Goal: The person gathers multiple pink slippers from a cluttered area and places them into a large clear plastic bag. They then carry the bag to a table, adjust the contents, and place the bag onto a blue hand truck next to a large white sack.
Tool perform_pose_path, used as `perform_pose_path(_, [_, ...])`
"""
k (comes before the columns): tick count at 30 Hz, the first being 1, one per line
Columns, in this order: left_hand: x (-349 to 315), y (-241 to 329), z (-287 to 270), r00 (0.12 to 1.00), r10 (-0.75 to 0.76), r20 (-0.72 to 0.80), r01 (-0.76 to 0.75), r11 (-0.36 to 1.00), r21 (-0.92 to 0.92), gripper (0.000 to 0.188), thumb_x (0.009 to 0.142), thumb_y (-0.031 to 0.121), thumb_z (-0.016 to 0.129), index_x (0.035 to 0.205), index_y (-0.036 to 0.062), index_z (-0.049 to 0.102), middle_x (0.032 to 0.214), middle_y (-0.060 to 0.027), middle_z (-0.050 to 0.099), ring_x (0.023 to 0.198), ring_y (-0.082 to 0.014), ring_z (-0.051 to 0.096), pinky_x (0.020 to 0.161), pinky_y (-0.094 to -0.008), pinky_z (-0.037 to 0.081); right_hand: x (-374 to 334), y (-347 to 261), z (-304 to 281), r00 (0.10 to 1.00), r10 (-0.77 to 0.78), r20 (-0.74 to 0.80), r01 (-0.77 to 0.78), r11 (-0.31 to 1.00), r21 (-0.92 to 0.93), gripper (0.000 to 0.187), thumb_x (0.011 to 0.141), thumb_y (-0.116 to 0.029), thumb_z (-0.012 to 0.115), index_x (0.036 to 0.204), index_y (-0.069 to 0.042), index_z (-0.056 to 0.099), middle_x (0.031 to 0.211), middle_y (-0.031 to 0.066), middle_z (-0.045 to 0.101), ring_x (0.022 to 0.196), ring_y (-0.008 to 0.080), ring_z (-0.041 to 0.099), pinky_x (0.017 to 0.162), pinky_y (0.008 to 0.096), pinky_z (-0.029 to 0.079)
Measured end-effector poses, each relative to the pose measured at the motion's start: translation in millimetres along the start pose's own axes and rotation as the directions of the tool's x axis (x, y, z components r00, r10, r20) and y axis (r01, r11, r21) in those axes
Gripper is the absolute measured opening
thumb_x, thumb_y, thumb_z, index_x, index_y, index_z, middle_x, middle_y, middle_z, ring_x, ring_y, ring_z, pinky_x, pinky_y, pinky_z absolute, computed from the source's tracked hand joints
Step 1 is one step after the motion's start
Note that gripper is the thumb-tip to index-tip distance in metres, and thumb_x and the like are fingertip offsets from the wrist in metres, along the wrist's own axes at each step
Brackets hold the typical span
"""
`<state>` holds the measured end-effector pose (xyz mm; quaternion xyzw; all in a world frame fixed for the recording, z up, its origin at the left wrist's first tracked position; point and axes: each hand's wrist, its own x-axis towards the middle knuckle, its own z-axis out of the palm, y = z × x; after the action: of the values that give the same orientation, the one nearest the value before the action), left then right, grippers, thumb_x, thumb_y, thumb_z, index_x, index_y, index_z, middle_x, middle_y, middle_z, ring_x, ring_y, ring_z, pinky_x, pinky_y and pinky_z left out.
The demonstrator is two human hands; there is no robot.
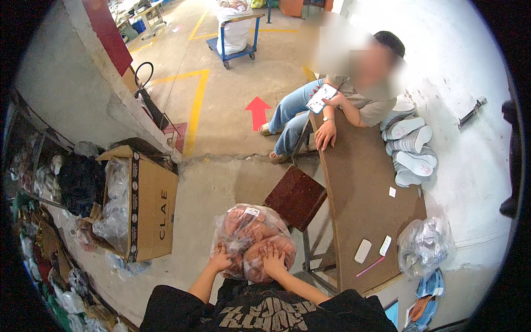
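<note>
A clear plastic bag (251,216), bulging with bundles of orange-brown pieces, is right in front of my body. What lies under the bag is hidden, and I cannot tell the exact kind of the pieces. My left hand (220,258) grips the bag's near left side with bent fingers. On the right bundle, my right hand (272,260) lies over the plastic with its fingers spread. A small white label (252,211) shows near the top of the bag.
A dark red wooden stool (296,196) is just beyond the bag. To the right, a brown table (354,193) bears stacked grey insoles (412,144) and another plastic bag (426,246). A seated person (359,105) holds a phone. At left stands an open carton (152,205); a blue trolley (238,54) is farther off.
</note>
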<state>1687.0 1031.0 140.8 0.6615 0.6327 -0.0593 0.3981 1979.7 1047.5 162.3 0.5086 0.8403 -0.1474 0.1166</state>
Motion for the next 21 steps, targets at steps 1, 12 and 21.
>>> perform_pose_path(1, [-3.6, 4.0, 0.7, 0.999, 0.016, -0.033, -0.017, 0.999, -0.036, 0.05, 0.079, 0.044, 0.064, 0.127, 0.0285, 0.069, 0.163, -0.0322, 0.003, 0.148, -0.058, -0.001, 0.118, -0.0635, 0.018, -0.3, 0.3, 0.8, 0.999, 0.016, 0.032, -0.016, 1.0, -0.007, 0.095, 0.086, -0.045, 0.068, 0.161, -0.015, 0.017, 0.166, 0.0235, 0.005, 0.151, 0.0485, 0.01, 0.108, 0.0778, 0.019])
perform_pose_path(12, [-65.9, 9.5, -17.1, 0.849, 0.035, -0.528, -0.201, 0.944, -0.261, 0.06, 0.079, 0.009, 0.057, 0.137, 0.0205, 0.062, 0.159, -0.0231, 0.032, 0.145, -0.0473, 0.03, 0.118, -0.0479, 0.031, -16.9, -0.3, -26.3, 0.999, -0.002, -0.036, 0.001, 1.0, -0.021, 0.075, 0.086, -0.039, 0.064, 0.152, -0.011, 0.042, 0.161, 0.0213, 0.027, 0.149, 0.0446, 0.022, 0.113, 0.0771, 0.005])
perform_pose_path(21, [-256.3, -142.2, 61.1, 0.822, -0.401, -0.404, 0.194, 0.865, -0.463, 0.064, 0.078, 0.002, 0.054, 0.141, 0.0127, 0.058, 0.149, -0.0258, 0.046, 0.139, -0.0381, 0.045, 0.115, -0.0397, 0.036, -84.4, -39.4, -45.2, 0.778, 0.361, -0.514, -0.131, 0.894, 0.429, 0.056, 0.082, -0.012, 0.063, 0.137, -0.006, 0.052, 0.143, 0.0242, 0.045, 0.135, 0.0455, 0.041, 0.115, 0.0544, 0.031])
